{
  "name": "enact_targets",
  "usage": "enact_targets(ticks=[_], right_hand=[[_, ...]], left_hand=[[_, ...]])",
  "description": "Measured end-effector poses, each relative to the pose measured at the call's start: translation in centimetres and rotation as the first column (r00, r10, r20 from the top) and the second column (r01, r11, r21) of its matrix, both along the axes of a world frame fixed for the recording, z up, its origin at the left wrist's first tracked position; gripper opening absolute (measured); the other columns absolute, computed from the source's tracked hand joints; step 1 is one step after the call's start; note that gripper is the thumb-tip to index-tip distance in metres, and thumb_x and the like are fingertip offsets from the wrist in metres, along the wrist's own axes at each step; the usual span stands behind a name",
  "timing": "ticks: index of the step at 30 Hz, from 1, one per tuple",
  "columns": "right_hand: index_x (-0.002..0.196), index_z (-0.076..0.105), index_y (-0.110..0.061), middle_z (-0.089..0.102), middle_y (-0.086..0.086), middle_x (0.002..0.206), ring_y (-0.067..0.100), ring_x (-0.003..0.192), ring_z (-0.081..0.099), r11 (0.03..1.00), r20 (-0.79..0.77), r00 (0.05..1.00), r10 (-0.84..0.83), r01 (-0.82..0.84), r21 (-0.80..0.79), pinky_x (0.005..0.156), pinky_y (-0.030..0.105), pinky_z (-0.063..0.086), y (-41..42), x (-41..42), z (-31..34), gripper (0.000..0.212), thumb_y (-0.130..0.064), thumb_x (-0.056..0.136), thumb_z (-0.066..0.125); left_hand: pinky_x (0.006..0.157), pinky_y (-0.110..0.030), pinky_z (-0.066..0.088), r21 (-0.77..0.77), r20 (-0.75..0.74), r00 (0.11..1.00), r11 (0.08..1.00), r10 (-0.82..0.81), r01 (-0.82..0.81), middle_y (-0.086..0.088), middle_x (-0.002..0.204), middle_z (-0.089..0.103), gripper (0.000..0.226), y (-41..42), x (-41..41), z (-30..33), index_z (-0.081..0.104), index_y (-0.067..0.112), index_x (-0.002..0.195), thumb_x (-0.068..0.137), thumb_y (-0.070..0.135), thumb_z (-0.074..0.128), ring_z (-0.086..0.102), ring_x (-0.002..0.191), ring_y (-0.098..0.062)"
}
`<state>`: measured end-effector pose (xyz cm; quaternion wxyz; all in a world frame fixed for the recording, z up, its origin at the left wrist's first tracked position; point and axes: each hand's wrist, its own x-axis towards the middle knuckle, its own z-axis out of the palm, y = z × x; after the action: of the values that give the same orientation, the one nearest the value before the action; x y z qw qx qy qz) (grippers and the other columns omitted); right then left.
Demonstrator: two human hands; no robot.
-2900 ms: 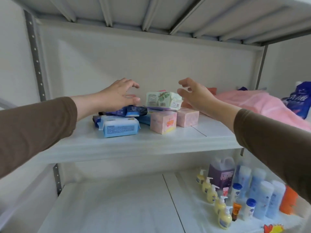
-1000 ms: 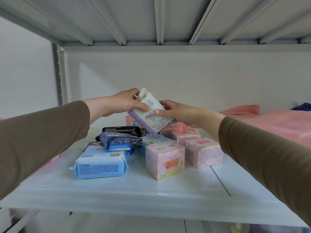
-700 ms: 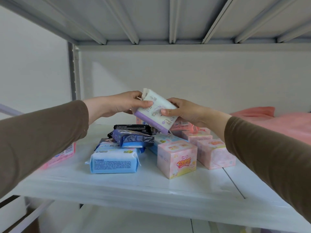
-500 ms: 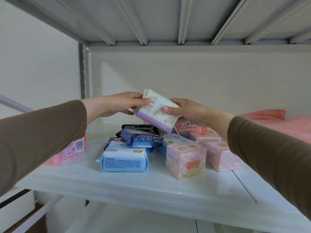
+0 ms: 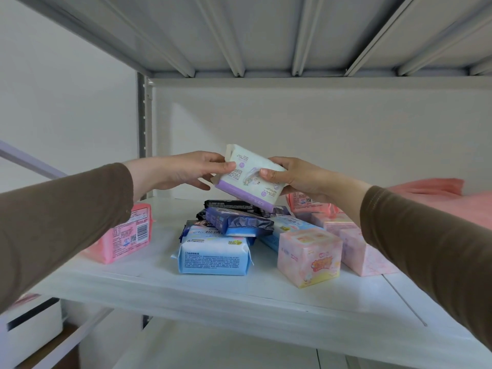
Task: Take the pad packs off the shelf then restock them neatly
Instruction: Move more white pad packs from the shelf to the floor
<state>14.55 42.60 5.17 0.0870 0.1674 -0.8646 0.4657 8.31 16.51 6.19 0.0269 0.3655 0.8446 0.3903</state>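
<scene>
A white pad pack with a purple edge (image 5: 246,179) is held in the air above the pile, tilted. My left hand (image 5: 183,171) pinches its left end and my right hand (image 5: 295,177) grips its right end. Below on the white shelf (image 5: 239,296) lie a light blue pack (image 5: 213,255), dark blue packs (image 5: 239,222), a black pack (image 5: 229,205), two pink boxes (image 5: 310,255) and a pink pack (image 5: 302,202) partly hidden behind my right wrist. Another pink pack (image 5: 127,233) lies at the left, partly covered by my left sleeve.
Pink cloth (image 5: 458,201) lies on the shelf at the right. A grey shelf upright (image 5: 142,115) stands at the back left, and the ribbed underside of the shelf above (image 5: 253,33) is close overhead. A white box (image 5: 29,326) sits low at the left.
Both hands have picked the white and purple pack up from the pile and hold it slightly higher. The view has shifted left, bringing the left pink pack into sight.
</scene>
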Motion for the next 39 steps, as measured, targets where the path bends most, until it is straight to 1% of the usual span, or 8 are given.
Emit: enact_targets(ticks=[7, 16, 21, 24, 29, 33, 36, 39], right_hand=[[0.131, 0.058, -0.024, 0.072, 0.005, 0.116, 0.018, 0.104, 0.070, 1.000, -0.003, 1.000, -0.007, 0.007, -0.002, 0.090, 0.034, 0.058, 0.1, 0.0, 0.1, 0.041, -0.034, 0.092, 0.066], [0.131, 0.060, -0.024, 0.072, 0.003, 0.117, 0.014, 0.103, 0.070, 1.000, 0.000, 1.000, -0.012, 0.012, 0.017, 0.084, 0.029, 0.059, -0.6, 0.1, 0.5, 0.040, -0.039, 0.095, 0.062], [0.153, 0.034, -0.020, 0.052, -0.005, 0.140, 0.011, 0.119, 0.058, 0.995, -0.064, 0.996, -0.068, 0.073, 0.071, 0.097, 0.021, 0.049, -1.2, -0.5, 0.3, 0.086, -0.032, 0.080, 0.080], [0.154, 0.029, -0.025, 0.048, -0.006, 0.141, 0.012, 0.125, 0.052, 0.994, -0.082, 0.993, -0.081, 0.087, 0.070, 0.103, 0.022, 0.042, -1.4, -0.9, 0.3, 0.101, -0.033, 0.071, 0.086], [0.155, 0.022, -0.031, 0.048, 0.000, 0.141, 0.018, 0.121, 0.060, 0.996, 0.033, 0.999, -0.032, 0.035, -0.084, 0.105, 0.037, 0.049, -2.0, -0.6, 0.3, 0.097, -0.045, 0.075, 0.075], [0.138, 0.050, -0.018, 0.062, 0.014, 0.128, 0.036, 0.111, 0.067, 0.972, 0.155, 0.985, -0.069, 0.101, -0.213, 0.097, 0.051, 0.054, -2.5, -0.6, 0.2, 0.068, -0.066, 0.091, 0.046], [0.130, 0.058, -0.014, 0.065, 0.016, 0.123, 0.036, 0.110, 0.067, 0.946, 0.196, 0.979, -0.059, 0.117, -0.303, 0.093, 0.051, 0.056, -2.7, -0.9, -0.1, 0.059, -0.060, 0.094, 0.049], [0.131, 0.058, -0.017, 0.066, 0.012, 0.122, 0.030, 0.109, 0.067, 0.946, 0.205, 0.978, -0.020, 0.085, -0.313, 0.094, 0.047, 0.056, -2.7, -0.8, -0.2, 0.046, -0.048, 0.097, 0.056]], left_hand=[[0.098, -0.037, 0.053, 0.016, 0.003, 1.000, 1.000, -0.013, 0.013, 0.004, 0.116, 0.072, 0.053, 0.1, -0.3, 0.0, 0.059, 0.025, 0.126, 0.085, 0.059, 0.061, 0.065, 0.111, -0.018], [0.088, -0.027, 0.055, 0.049, 0.004, 1.000, 0.999, -0.025, 0.025, -0.002, 0.117, 0.071, 0.048, -0.7, -0.7, -0.2, 0.060, 0.018, 0.125, 0.090, 0.050, 0.060, 0.065, 0.100, -0.015], [0.082, -0.024, 0.055, 0.140, -0.016, 0.998, 0.988, -0.062, 0.064, -0.007, 0.124, 0.062, 0.049, -1.6, -1.2, -0.6, 0.054, 0.019, 0.125, 0.082, 0.028, 0.077, 0.067, 0.104, -0.016], [0.092, -0.034, 0.054, 0.159, -0.247, 0.968, 0.983, -0.049, 0.091, 0.002, 0.124, 0.060, 0.056, -2.0, -1.6, -1.0, 0.051, 0.024, 0.119, 0.076, 0.026, 0.086, 0.060, 0.113, -0.019], [0.093, -0.036, 0.052, 0.123, -0.571, 0.821, 0.987, -0.011, 0.099, 0.004, 0.116, 0.050, 0.055, -2.3, -1.7, -1.6, 0.048, 0.025, 0.116, 0.075, 0.018, 0.085, 0.050, 0.109, -0.017], [0.095, -0.045, 0.046, 0.004, -0.834, 0.552, 0.999, -0.024, 0.050, 0.005, 0.123, 0.044, 0.055, -2.7, -2.0, -2.2, 0.048, 0.022, 0.123, 0.078, 0.027, 0.079, 0.045, 0.112, -0.021], [0.089, -0.045, 0.048, -0.054, -0.927, 0.371, 0.998, -0.057, 0.018, -0.005, 0.129, 0.042, 0.054, -2.6, -1.9, -2.6, 0.046, 0.017, 0.125, 0.080, 0.022, 0.074, 0.043, 0.115, -0.025], [0.075, -0.045, 0.053, -0.055, -0.962, 0.267, 0.998, -0.052, -0.004, -0.010, 0.129, 0.041, 0.047, -2.7, -1.9, -2.7, 0.044, 0.014, 0.121, 0.079, 0.013, 0.065, 0.044, 0.113, -0.028]])
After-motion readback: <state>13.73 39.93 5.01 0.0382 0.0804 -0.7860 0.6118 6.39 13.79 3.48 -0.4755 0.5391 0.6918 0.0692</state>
